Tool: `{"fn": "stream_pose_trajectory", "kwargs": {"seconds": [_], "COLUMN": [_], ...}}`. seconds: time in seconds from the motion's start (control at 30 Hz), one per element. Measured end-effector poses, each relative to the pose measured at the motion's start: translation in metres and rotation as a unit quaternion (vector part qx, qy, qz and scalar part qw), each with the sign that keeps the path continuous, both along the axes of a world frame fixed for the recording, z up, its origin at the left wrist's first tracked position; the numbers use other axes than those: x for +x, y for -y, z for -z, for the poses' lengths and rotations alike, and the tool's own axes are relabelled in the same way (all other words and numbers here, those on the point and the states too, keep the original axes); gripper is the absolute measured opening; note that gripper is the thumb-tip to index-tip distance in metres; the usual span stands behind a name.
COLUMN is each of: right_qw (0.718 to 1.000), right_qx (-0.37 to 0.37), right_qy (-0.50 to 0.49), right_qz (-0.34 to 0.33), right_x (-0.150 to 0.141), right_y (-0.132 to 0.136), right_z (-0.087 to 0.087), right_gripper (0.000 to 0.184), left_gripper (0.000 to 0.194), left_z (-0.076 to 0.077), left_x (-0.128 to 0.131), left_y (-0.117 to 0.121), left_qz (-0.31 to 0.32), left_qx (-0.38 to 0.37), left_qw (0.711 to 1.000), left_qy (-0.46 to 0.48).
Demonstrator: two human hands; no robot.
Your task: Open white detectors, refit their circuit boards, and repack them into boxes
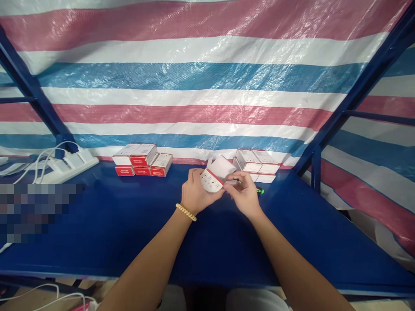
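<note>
Above the middle of the blue table, my left hand (195, 192) is wrapped round a small white-and-red cardboard box (211, 180) with printed symbols. Its end flaps stand open and the box is tilted. My right hand (242, 192) pinches at the box's right edge, thumb and fingertips together on a flap. What lies inside the box cannot be made out. Just behind my right hand, a green-and-black tool (260, 190) lies on the table, mostly hidden by the hand.
Red-and-white boxes (142, 160) are stacked at the back left, and more white boxes (257, 162) at the back right. A white power strip (69, 166) with plugs and cables lies far left. Blue metal posts (316, 151) and a striped plastic sheet (194, 77) bound the table (129, 233).
</note>
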State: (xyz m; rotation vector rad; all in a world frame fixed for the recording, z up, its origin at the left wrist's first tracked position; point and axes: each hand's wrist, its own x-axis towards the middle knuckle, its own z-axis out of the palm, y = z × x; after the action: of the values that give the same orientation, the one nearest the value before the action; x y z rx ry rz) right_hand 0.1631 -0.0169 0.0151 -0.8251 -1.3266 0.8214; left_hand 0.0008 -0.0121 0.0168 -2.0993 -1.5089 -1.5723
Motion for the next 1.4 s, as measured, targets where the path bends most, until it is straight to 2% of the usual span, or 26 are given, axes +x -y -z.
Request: {"fn": "stream_pose_trajectory", "kwargs": {"seconds": [0.1, 0.23, 0.33, 0.47, 0.53, 0.67, 0.83, 0.97, 1.07, 1.23, 1.33, 1.4], "right_qw": [0.998, 0.993, 0.990, 0.994, 0.998, 0.997, 0.995, 0.998, 0.999, 0.999, 0.998, 0.998], "right_qx": [-0.004, -0.028, -0.038, -0.028, -0.004, 0.056, 0.064, 0.036, 0.027, 0.040, 0.054, 0.059], "right_qy": [-0.059, -0.112, -0.125, -0.087, -0.043, 0.045, 0.061, 0.048, 0.025, 0.003, 0.010, 0.013], "right_qz": [0.018, 0.034, 0.049, 0.059, 0.054, 0.017, 0.036, -0.009, -0.025, -0.032, -0.032, -0.023], "right_x": [0.002, 0.009, 0.011, 0.008, 0.006, 0.007, 0.012, 0.013, 0.011, 0.009, 0.010, 0.009], "right_y": [-0.002, -0.009, -0.012, -0.011, -0.008, -0.005, -0.004, -0.002, 0.000, 0.000, 0.000, 0.002], "right_z": [-0.004, -0.002, 0.003, 0.006, 0.004, 0.000, -0.003, -0.005, -0.007, -0.006, -0.007, -0.009], "right_gripper": [0.050, 0.043, 0.042, 0.036, 0.033, 0.035, 0.031, 0.025, 0.023, 0.021, 0.020, 0.019], "left_gripper": [0.064, 0.045, 0.045, 0.051, 0.058, 0.073, 0.054, 0.047, 0.045, 0.034, 0.022, 0.024], "left_z": [0.000, 0.010, 0.018, 0.020, 0.019, 0.011, 0.004, 0.006, 0.007, 0.004, 0.000, -0.005], "left_x": [0.001, 0.003, 0.008, 0.013, 0.013, 0.007, 0.002, 0.001, -0.001, -0.003, -0.002, 0.000], "left_y": [0.002, -0.001, -0.003, -0.001, 0.000, 0.002, 0.003, 0.002, 0.001, 0.000, 0.000, 0.001], "left_qz": [0.091, 0.261, 0.322, 0.395, 0.389, 0.337, 0.340, 0.305, 0.270, 0.279, 0.309, 0.312], "left_qx": [-0.052, -0.121, -0.147, -0.165, -0.138, -0.073, -0.044, 0.013, 0.019, -0.002, -0.034, -0.067], "left_qw": [0.994, 0.952, 0.919, 0.875, 0.884, 0.927, 0.937, 0.951, 0.962, 0.958, 0.939, 0.923], "left_qy": [0.018, 0.103, 0.172, 0.226, 0.218, 0.149, 0.063, 0.045, 0.036, 0.064, 0.150, 0.215]}}
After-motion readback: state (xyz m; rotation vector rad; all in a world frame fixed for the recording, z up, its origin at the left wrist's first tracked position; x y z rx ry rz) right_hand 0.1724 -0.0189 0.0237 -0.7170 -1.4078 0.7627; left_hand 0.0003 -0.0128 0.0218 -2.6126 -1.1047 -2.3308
